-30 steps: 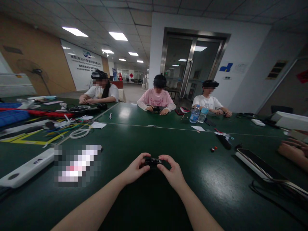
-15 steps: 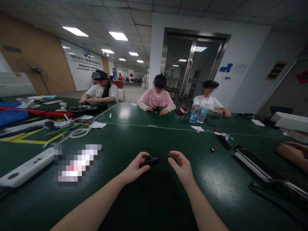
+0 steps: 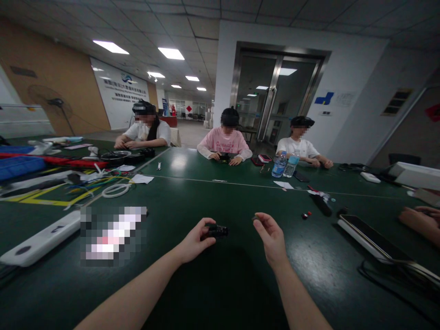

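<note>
My left hand is closed on a small black cylindrical device, which points to the right and looks like a flashlight body; its exact kind is hard to make out. To the right, apart from it, my right hand pinches a tiny dark piece between thumb and fingertips. That piece is too small to name. Both hands are just above the dark green table, near its front.
A white power strip and a blurred-out bright phone-like object lie at the left. Two water bottles stand farther back. On the right lies a tablet-like slab with cables. Several people sit around the table; another person's hand is at the right edge.
My right hand has moved right and slightly up, away from the black device, with its fingers now pinched tighter. The left hand stays nearly in place.
</note>
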`<control>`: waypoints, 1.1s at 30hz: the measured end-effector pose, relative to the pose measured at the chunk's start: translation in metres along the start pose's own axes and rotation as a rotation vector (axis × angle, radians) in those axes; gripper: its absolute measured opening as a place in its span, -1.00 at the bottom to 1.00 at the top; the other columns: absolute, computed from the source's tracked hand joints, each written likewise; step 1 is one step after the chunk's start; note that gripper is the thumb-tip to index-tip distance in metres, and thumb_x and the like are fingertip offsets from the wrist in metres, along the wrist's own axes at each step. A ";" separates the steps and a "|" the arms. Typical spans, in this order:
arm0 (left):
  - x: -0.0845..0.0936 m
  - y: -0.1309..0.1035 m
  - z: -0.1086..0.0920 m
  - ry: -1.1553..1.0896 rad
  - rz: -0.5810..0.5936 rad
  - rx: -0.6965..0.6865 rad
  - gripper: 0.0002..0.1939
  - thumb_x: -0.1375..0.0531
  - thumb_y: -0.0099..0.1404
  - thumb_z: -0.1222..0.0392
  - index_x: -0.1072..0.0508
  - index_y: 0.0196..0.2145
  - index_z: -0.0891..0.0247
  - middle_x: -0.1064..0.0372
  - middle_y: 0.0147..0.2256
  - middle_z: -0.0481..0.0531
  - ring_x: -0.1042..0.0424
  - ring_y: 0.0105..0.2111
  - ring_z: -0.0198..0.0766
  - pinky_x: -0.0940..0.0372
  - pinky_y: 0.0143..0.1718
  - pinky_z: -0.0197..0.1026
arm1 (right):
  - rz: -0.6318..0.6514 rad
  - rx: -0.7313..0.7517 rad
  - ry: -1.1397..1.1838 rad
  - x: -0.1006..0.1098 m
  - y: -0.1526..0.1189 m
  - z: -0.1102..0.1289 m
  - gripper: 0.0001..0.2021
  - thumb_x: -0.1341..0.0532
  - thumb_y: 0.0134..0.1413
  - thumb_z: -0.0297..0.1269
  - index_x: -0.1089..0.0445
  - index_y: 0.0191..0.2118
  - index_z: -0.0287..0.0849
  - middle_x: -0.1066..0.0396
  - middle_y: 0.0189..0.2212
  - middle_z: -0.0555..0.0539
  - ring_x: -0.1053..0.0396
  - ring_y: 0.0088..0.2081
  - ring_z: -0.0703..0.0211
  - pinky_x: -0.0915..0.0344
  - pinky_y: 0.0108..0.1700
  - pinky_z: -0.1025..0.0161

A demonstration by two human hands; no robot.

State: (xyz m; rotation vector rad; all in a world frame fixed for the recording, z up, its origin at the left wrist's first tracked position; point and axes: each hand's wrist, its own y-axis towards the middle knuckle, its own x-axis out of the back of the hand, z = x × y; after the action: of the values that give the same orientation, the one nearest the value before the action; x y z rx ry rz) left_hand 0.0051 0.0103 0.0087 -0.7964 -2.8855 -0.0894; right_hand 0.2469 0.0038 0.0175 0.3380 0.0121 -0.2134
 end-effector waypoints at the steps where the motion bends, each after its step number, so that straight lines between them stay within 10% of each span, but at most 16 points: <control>1: 0.000 0.000 -0.001 -0.001 0.004 0.007 -0.58 -0.11 0.20 0.27 -0.06 -0.01 0.13 -0.32 -0.16 0.04 -0.36 -0.20 -0.18 -0.21 -0.19 -0.10 | -0.003 0.003 0.010 0.001 0.000 0.000 -0.69 -0.28 -0.14 -0.11 -0.36 -0.23 -0.09 -0.39 -0.32 -0.04 -0.34 -0.23 0.12 -0.30 -0.16 0.15; 19: 0.000 0.001 0.001 -0.022 0.022 -0.005 -0.57 -0.11 0.19 0.26 -0.06 -0.01 0.14 -0.34 -0.19 0.03 -0.36 -0.24 -0.20 -0.22 -0.20 -0.10 | 0.066 -0.065 -0.114 0.002 0.004 -0.006 -0.64 -0.30 -0.20 -0.10 -0.41 -0.21 -0.12 -0.43 -0.29 -0.07 -0.37 -0.25 0.12 -0.32 -0.19 0.15; 33: -0.004 0.003 0.000 -0.035 0.025 -0.048 -0.59 -0.13 0.16 0.30 -0.10 -0.04 0.17 -0.34 -0.29 -0.01 -0.35 -0.31 -0.25 -0.21 -0.27 -0.16 | 0.393 -0.011 -0.441 -0.026 -0.015 0.005 -0.77 -0.23 -0.09 -0.27 -0.41 -0.22 -0.07 -0.39 -0.26 -0.02 -0.32 -0.16 0.12 -0.22 -0.05 0.10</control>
State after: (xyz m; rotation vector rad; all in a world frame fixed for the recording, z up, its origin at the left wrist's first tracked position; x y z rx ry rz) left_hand 0.0094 0.0108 0.0082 -0.8511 -2.9157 -0.1441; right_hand 0.2178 -0.0061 0.0184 0.2704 -0.4845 0.1054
